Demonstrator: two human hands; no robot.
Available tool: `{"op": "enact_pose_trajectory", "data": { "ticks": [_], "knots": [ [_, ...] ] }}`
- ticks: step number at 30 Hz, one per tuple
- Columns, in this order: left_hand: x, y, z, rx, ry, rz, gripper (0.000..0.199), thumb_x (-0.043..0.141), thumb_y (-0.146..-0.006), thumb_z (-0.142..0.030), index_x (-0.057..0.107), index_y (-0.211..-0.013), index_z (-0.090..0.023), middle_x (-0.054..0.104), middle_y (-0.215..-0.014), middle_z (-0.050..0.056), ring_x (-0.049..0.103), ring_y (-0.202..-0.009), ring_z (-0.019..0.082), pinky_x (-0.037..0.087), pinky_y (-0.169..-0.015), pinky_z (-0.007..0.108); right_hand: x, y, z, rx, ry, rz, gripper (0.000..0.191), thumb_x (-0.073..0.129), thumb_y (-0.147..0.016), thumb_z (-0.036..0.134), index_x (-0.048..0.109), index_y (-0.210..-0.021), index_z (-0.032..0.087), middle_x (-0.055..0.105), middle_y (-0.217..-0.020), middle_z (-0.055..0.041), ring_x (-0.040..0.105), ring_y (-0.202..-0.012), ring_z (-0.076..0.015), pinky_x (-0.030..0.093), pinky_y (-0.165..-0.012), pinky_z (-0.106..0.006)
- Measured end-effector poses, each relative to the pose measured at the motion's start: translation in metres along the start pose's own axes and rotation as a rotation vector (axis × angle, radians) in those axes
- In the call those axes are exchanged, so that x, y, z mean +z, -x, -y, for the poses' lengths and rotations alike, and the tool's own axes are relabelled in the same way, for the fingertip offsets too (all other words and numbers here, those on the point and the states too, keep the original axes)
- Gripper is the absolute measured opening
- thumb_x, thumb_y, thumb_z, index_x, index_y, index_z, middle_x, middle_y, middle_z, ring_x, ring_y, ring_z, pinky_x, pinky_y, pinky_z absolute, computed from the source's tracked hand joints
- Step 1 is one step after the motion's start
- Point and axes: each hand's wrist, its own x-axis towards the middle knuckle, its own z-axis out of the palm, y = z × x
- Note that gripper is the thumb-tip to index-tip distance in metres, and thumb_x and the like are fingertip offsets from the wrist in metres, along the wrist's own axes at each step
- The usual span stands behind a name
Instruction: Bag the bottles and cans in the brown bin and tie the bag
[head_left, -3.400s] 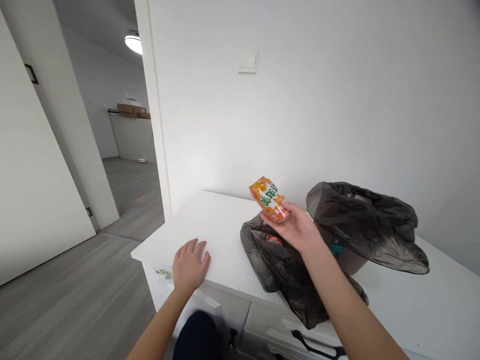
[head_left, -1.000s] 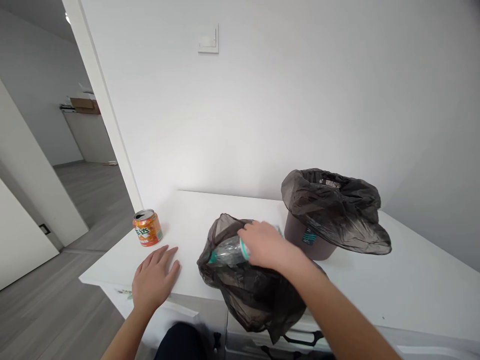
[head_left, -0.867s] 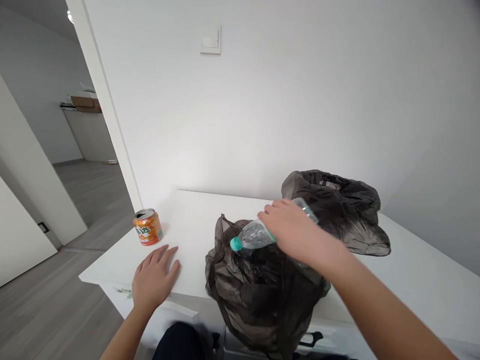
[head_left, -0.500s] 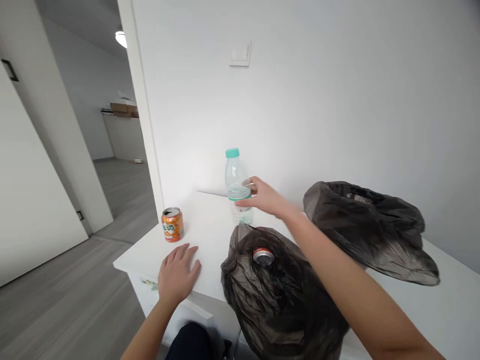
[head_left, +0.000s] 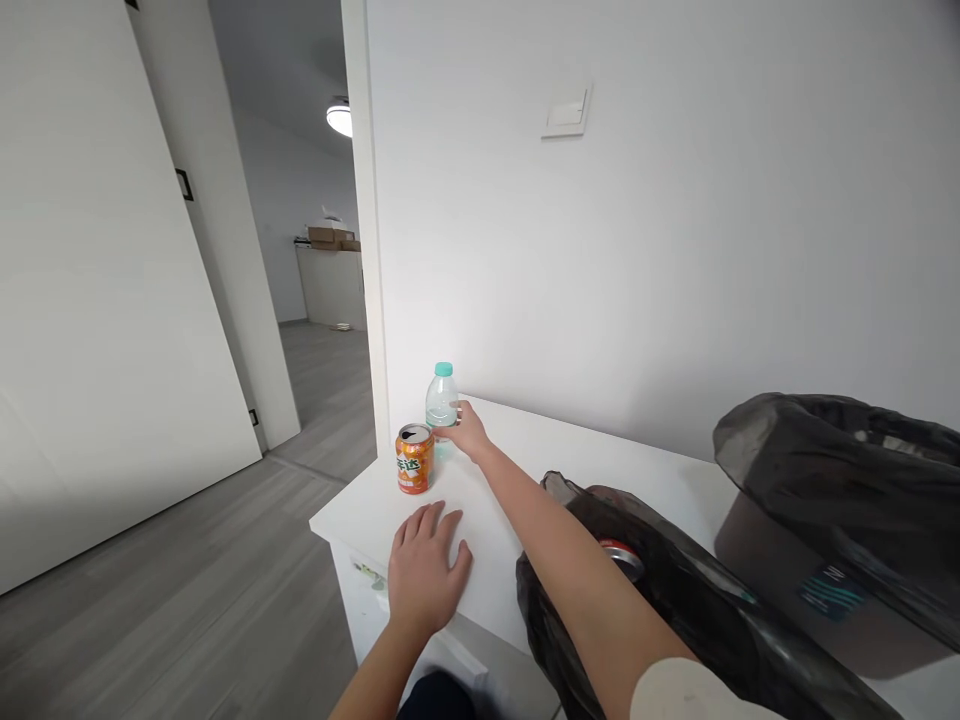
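Note:
A clear plastic bottle (head_left: 442,398) with a teal cap stands upright towards the back left of the white cabinet top (head_left: 517,430). My right hand (head_left: 466,430) is wrapped round its lower half, arm stretched across the black bag. Just in front of the bottle is an opened orange drink can (head_left: 415,462), upright. My left hand (head_left: 427,570) lies flat near the front edge with its fingers spread, close to the can and holding nothing. Under my right forearm sits a black plastic bag (head_left: 555,600), with the end of a red and silver can (head_left: 624,560) showing in it.
At the right stands a dark bin (head_left: 795,570) lined with another black bag (head_left: 832,470). Behind the cabinet is a white wall with a light switch (head_left: 568,115). A doorway on the left opens to a room with cardboard boxes (head_left: 330,238).
My right hand has carried the bottle leftward and back, beside the orange can. My view has swung to the right, showing more of the bin. My left hand stays on the cabinet top.

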Motion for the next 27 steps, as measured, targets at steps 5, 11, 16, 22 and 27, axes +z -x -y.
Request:
{"op": "enact_pose_trajectory", "data": {
  "ticks": [5,11,16,22,27],
  "knots": [
    [0.011,0.0,0.004,0.018,0.013,-0.015,0.042,0.048,-0.095,-0.031,0.068,-0.132,-0.025,0.06,-0.148,0.007,0.051,-0.138,0.031,0.04,-0.115,0.051,-0.004,0.009,0.004,0.04,0.059,0.036,0.084,0.085,-0.059,0.025,0.047,-0.134,0.026,0.066,-0.129,-0.0072,0.065,-0.115,-0.0251,0.05,-0.097,-0.037],
    [0.013,-0.003,0.006,0.033,0.009,-0.002,0.042,0.048,-0.096,-0.033,0.068,-0.133,-0.026,0.058,-0.149,0.007,0.049,-0.139,0.031,0.037,-0.117,0.05,-0.044,0.048,0.05,0.119,0.15,0.076,0.119,0.088,-0.056,0.024,0.028,-0.158,0.018,0.045,-0.157,-0.0217,0.048,-0.141,-0.0336,0.044,-0.108,-0.043],
    [0.018,-0.007,0.009,0.05,-0.024,-0.004,0.043,0.048,-0.097,-0.037,0.066,-0.135,-0.028,0.057,-0.151,0.006,0.047,-0.142,0.03,0.035,-0.118,0.048,-0.129,0.118,0.11,0.014,0.339,0.19,0.069,0.073,-0.077,0.025,0.055,-0.144,0.018,0.051,-0.154,-0.0142,0.052,-0.137,-0.0275,0.044,-0.109,-0.038],
    [0.016,-0.013,0.008,0.042,-0.042,0.015,0.044,0.044,-0.099,-0.039,0.065,-0.137,-0.029,0.055,-0.152,0.005,0.046,-0.143,0.029,0.035,-0.117,0.048,-0.214,0.211,0.115,0.027,0.549,0.49,0.023,0.059,-0.084,0.02,0.08,-0.095,0.018,0.078,-0.095,-0.0058,0.072,-0.09,-0.0217,0.055,-0.084,-0.032],
    [0.002,-0.017,0.0,0.012,-0.06,0.067,0.046,0.041,-0.099,-0.037,0.062,-0.139,-0.028,0.054,-0.154,0.004,0.045,-0.143,0.027,0.035,-0.118,0.047,-0.219,0.244,0.048,-0.082,0.931,0.241,0.035,0.053,-0.087,0.013,0.079,-0.109,0.021,0.075,-0.118,-0.0073,0.069,-0.11,-0.0237,0.049,-0.098,-0.033]
  ]
}}
